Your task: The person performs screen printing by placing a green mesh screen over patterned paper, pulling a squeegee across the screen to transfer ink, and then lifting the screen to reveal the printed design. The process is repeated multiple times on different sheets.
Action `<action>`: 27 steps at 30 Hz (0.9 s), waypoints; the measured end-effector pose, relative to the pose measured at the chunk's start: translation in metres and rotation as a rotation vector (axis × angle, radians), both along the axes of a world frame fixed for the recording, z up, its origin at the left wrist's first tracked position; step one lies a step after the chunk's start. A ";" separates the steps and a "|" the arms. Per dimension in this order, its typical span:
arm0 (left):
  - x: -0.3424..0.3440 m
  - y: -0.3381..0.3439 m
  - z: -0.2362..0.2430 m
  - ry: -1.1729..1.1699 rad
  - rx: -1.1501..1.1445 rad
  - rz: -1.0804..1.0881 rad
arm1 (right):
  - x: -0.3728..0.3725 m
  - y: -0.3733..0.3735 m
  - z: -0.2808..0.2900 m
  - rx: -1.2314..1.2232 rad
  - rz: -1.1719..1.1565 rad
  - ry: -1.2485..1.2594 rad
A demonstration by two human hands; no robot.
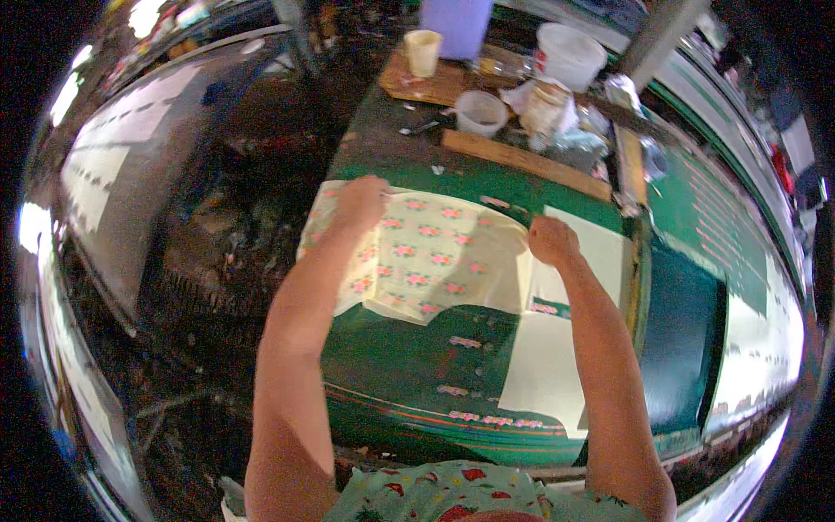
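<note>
A pale yellow cloth (430, 248) printed with pink flowers and green leaves stretches between my hands over a green work table (396, 357). My left hand (364, 202) is closed on its far left edge, and part of the cloth hangs beyond that hand. At the far right corner my right hand (552, 241) grips the cloth in a fist. The near edge dips in a curve and looks lifted off the table. Under and beside my right forearm lies a plain cream sheet (544, 365). Small pink printed marks (487, 421) line the green surface.
Along the table's far end stand a cream cup (424, 54), a white tub (481, 114), a white bucket (570, 56) and a purple container (457, 26). A wooden strip (526, 163) lies before them. Another long table (130, 174) runs on the left, past a dark floor.
</note>
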State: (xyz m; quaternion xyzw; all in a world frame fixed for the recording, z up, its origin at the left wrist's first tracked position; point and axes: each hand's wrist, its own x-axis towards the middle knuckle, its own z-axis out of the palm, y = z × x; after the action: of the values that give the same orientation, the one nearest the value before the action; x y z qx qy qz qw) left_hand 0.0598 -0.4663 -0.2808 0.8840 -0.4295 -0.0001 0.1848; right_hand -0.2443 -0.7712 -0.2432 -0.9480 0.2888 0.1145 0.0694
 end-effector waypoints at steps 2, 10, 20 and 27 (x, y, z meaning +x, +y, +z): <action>-0.014 -0.013 0.013 0.073 0.042 0.061 | -0.005 0.027 0.009 0.271 0.163 -0.076; -0.019 0.058 0.017 0.120 -0.205 -0.029 | -0.065 0.247 0.103 1.281 0.459 -0.373; -0.095 0.320 0.146 0.405 -0.503 0.169 | -0.143 0.303 0.106 1.423 0.626 -0.252; -0.138 0.378 0.221 0.703 -0.776 0.209 | -0.148 0.291 0.113 1.718 0.273 -0.467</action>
State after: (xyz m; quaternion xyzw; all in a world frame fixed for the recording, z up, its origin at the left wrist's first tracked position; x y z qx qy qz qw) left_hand -0.0778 -0.0884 -0.0599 0.7356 -0.2199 -0.1189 0.6297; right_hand -0.3920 -0.4797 -0.1303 -0.5945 -0.0332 0.1026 0.7968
